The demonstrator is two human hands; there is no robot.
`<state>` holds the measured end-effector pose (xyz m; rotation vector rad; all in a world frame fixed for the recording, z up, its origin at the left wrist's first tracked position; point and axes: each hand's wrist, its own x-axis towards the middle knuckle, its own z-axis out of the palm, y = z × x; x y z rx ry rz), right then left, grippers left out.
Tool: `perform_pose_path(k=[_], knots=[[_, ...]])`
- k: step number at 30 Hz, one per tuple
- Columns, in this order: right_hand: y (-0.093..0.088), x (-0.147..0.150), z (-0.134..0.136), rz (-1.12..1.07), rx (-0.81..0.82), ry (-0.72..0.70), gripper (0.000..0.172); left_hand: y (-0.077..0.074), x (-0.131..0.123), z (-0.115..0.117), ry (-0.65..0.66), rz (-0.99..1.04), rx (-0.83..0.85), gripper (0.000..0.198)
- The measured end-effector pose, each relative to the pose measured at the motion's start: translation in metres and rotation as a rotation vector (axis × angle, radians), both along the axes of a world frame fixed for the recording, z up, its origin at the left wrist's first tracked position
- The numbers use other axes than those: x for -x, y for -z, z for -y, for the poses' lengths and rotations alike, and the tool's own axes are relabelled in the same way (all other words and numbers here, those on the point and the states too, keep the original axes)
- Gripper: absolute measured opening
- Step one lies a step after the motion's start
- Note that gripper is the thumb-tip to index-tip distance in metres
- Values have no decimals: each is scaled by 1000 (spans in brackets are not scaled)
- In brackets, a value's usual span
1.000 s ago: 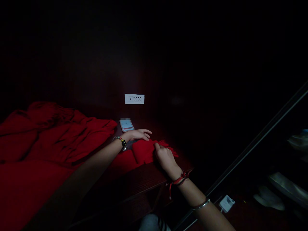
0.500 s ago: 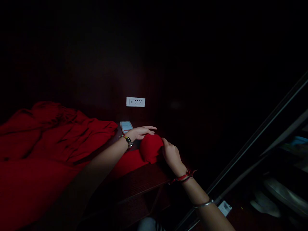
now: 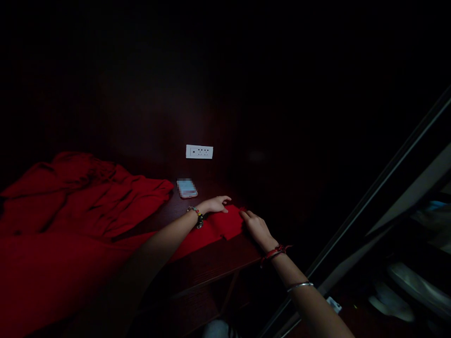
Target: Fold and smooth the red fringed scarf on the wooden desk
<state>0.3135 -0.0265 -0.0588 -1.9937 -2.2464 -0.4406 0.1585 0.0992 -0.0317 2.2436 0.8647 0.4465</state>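
Note:
A long red scarf (image 3: 211, 230) lies across a dark wooden table (image 3: 211, 265), its folded end at the right near the table's corner. My left hand (image 3: 216, 204) rests flat on the far edge of the folded end, fingers stretched out. At the fold's right edge my right hand (image 3: 255, 225) presses down, fingers extended. A beaded bracelet sits on my left wrist, a red cord and a metal bangle on my right.
More red cloth (image 3: 70, 211) is heaped at the left. A phone (image 3: 186, 188) lies on the table behind my left hand. A white wall socket (image 3: 199, 151) is above it. A dark sliding-door frame (image 3: 369, 216) runs diagonally at right, with shoes (image 3: 394, 300) beyond.
My right hand folded the scarf's fringed end over to the left. The rolled lump has been flattened, and both hands now press it onto the table.

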Motion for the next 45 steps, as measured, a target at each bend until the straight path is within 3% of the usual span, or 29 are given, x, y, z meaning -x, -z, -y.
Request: perform_pose_path(k=[6,12,20,24,28,33,38,41,45], knots=[[5,-4,-5,-15,66,15,47,31,6,29,-37,15,-225,45],[-8,-2,-7,-1,-12,22,48,17,10,28,-57,75,-496,43],[11,-9,-11,-37,70,17,48,38,4,28,-71,-136,-458,37],[13,-14,-13,-133,68,14,50,30,8,43,-67,-141,-580,32],[15,-22,-15,-269,53,-13,49,29,13,63,85,-225,-632,40],[0,-26,-17,-322,27,-136,48,38,14,75,107,-331,-546,48],[-16,-4,-30,-327,-108,-173,40,38,12,74,107,-285,-561,48],[0,5,-41,-280,36,-73,42,41,23,76,67,-255,-580,52],[22,-3,-45,-248,193,36,45,50,58,84,57,-325,-566,60]])
